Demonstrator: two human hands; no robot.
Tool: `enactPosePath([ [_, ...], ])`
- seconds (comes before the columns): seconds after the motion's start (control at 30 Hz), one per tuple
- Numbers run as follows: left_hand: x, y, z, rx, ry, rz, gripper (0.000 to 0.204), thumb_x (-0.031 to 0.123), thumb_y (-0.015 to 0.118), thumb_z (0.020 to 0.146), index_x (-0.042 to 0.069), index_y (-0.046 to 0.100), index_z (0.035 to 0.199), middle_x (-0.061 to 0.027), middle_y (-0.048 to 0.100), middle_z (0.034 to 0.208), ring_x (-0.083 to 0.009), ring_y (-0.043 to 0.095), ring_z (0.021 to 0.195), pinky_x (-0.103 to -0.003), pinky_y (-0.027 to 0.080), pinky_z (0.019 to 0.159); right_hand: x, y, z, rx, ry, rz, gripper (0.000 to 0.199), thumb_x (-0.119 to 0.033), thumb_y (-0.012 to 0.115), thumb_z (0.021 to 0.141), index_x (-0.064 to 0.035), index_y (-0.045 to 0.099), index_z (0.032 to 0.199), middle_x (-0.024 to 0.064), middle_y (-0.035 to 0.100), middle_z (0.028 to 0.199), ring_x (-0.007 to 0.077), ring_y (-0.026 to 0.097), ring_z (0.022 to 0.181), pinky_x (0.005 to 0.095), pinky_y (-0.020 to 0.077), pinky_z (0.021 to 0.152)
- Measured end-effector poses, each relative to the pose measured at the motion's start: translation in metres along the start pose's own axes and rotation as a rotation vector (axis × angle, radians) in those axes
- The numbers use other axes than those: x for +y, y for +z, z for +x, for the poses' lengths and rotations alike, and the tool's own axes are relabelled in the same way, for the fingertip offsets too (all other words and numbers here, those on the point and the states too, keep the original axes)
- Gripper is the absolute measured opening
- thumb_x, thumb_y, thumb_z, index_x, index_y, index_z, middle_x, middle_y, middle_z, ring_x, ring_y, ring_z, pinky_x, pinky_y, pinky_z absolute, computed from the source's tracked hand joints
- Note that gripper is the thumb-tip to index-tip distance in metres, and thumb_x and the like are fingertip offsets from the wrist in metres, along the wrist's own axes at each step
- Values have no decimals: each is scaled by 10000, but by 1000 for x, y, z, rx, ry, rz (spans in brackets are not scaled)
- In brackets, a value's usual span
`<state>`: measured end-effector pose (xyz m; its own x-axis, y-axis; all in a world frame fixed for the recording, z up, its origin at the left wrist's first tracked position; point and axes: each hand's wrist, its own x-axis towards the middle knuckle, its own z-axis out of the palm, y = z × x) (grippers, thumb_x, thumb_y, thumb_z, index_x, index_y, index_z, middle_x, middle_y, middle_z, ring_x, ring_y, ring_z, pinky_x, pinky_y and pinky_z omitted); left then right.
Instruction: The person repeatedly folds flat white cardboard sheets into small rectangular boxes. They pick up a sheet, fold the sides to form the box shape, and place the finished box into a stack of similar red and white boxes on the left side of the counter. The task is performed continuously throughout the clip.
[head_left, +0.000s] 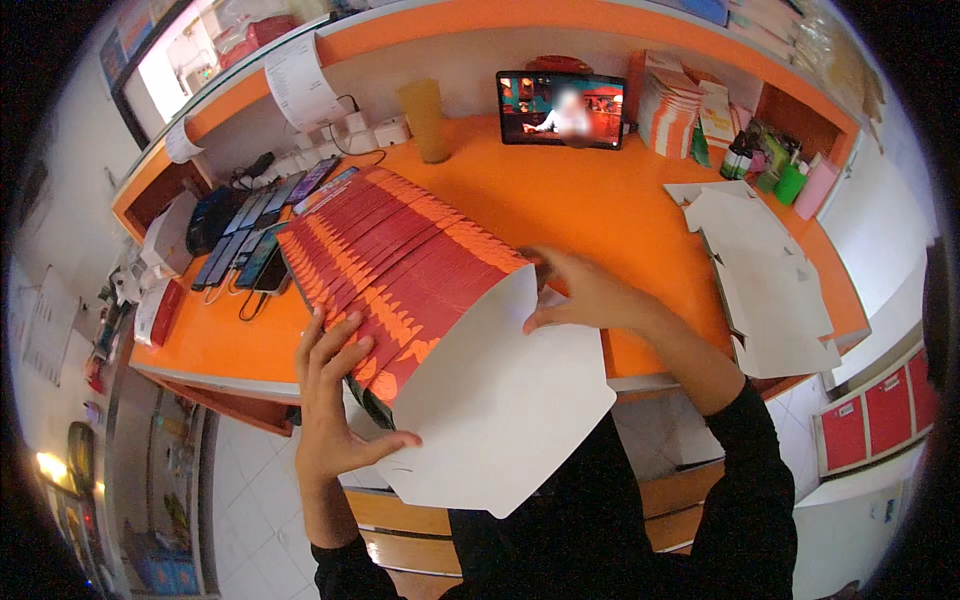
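A fanned stack of flat cardboard box blanks (420, 260), red with orange leaf shapes, lies slanted across the desk and over its front edge. The nearest blank shows its plain white side (510, 410), curved up toward me. My left hand (335, 400) grips the near left edge, fingers on the red side and thumb on the white. At the right edge, my right hand (580, 292) pinches the blanks between thumb and fingers, with some fingertips hidden behind the card. More blanks, white side up, form a loose pile (765, 270) on the right of the desk.
On the orange desk (470, 190), several phones (245, 235) with cables lie at the left. A yellow cup (424, 120) and a lit tablet (560, 110) stand at the back. Small bottles (790, 183) and a stack of printed cartons (672, 110) occupy the back right.
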<state>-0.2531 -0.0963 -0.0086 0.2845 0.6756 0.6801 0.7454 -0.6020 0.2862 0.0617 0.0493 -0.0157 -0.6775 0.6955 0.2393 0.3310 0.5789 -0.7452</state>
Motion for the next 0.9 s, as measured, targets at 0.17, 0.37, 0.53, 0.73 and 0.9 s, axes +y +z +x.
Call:
enactPosePath([
  [0.17, -1, 7, -3, 84, -11, -3, 693, 519, 721, 696, 106, 565, 1230, -161, 521, 1348, -440, 301, 1372, -564, 238, 1100, -5, -12, 7, 132, -405, 89, 563, -230, 691, 868, -83, 492, 1374, 120, 550, 1289, 242, 557, 1137, 355, 435, 980],
  [0.37, -1, 9, -5, 99, -31, 0, 565, 497, 558, 810, 101, 582, 1211, -163, 522, 1353, -446, 309, 1367, -562, 243, 1095, -3, -5, 10, 153, -378, 170, 390, -147, 634, 908, -66, 583, 1286, 105, 566, 1257, 226, 549, 1135, 330, 436, 973],
  [0.53, -6, 12, -12, 105, -52, -15, 567, 515, 531, 838, 97, 586, 1216, -171, 515, 1358, -444, 309, 1369, -560, 251, 1089, -5, 2, 13, 219, -369, 189, 353, -127, 633, 909, -54, 604, 1253, 97, 582, 1231, 213, 571, 1088, 315, 450, 951],
  [0.73, 16, 3, -7, 166, -130, -1, 781, 621, 684, 736, 83, 524, 1279, -209, 452, 1403, -438, 297, 1379, -564, 239, 1100, -34, -8, -22, 327, -162, -27, 453, -101, 688, 853, -50, 555, 1283, 124, 541, 1313, 219, 526, 1193, 343, 447, 982],
  [0.9, 95, 11, -28, 409, 23, 8, 808, 510, 763, 725, 97, 451, 1346, -165, 524, 1307, -351, 403, 1320, -507, 306, 1099, -19, -61, -188, 1014, 261, -641, 544, -122, 725, 803, -21, 517, 1295, 139, 544, 1311, 264, 500, 1227, 405, 375, 1050],
])
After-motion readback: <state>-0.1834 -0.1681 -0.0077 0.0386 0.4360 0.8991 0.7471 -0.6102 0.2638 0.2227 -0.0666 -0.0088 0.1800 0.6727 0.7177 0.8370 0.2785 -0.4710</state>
